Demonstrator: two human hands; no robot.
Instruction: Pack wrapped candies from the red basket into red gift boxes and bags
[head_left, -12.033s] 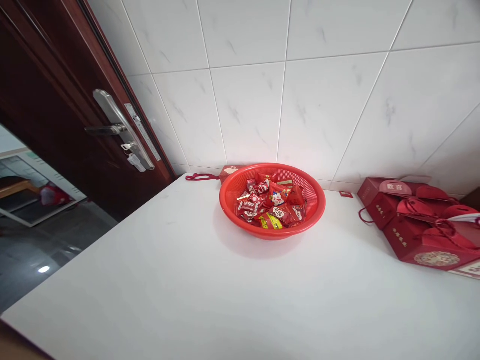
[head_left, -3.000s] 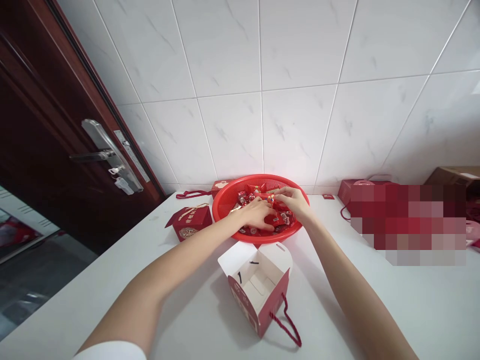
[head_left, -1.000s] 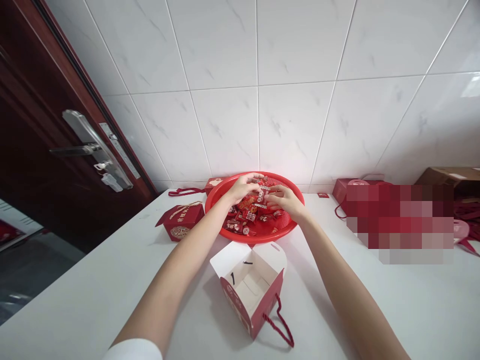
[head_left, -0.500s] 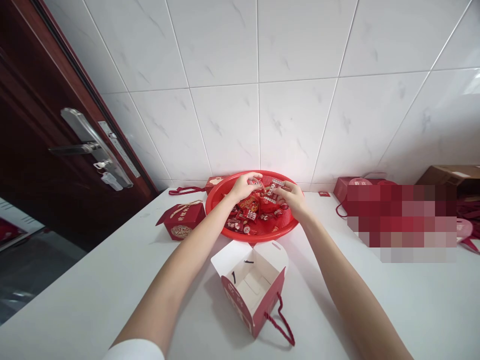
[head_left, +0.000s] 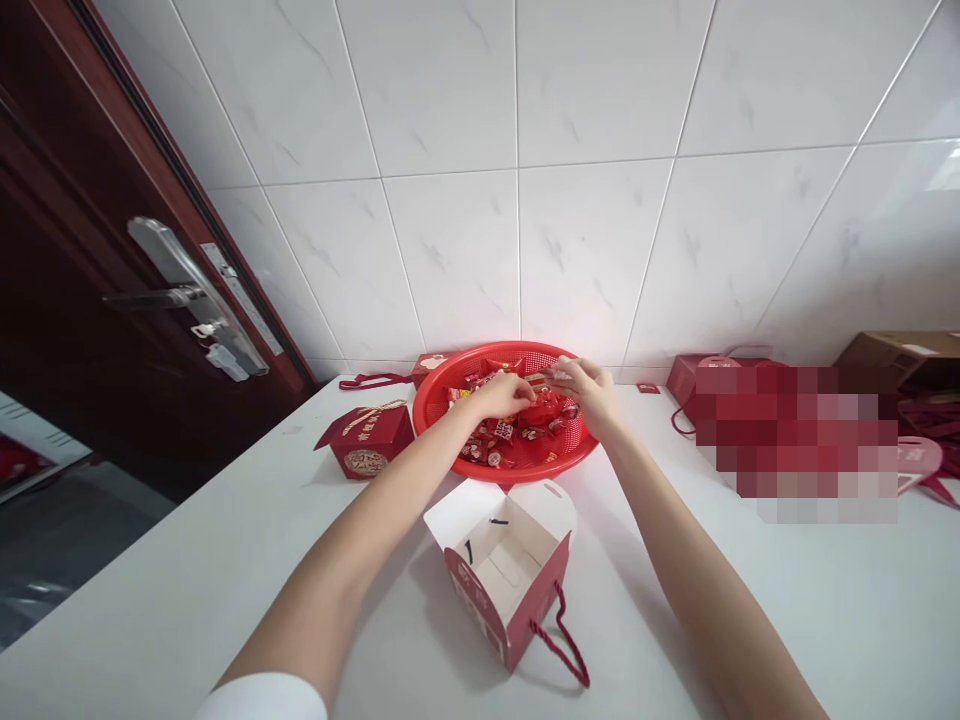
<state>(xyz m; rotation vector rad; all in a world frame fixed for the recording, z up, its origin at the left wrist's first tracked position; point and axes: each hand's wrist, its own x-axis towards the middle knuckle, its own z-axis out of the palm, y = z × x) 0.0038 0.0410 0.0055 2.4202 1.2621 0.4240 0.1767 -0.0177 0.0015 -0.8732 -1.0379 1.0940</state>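
Note:
Wrapped candies (head_left: 504,432), mostly in red wrappers, lie in a red plastic basket (head_left: 442,452) with a perforated wall. My left hand (head_left: 504,396) reaches over the middle of them with curled fingers, the tips at a red packet (head_left: 546,408); what they grip is hidden. At the basket's right side, my right hand (head_left: 592,392) has its fingers drawn together, and I cannot make out what is in them. In front of the basket stands an open red gift box (head_left: 541,600), white inside, with a twisted rope handle (head_left: 571,655) on its right.
A closed red gift box (head_left: 379,440) sits left of the basket, another red box (head_left: 429,370) behind it. On the right are a red box (head_left: 681,378), a blurred patch and a brown carton (head_left: 892,350). A tiled wall (head_left: 585,250) backs the white table (head_left: 300,520).
My left hand has moved down and right, its fingers now curled lower over the candies. My right hand has risen slightly; the patterned wrapper at its fingertips is less visible.

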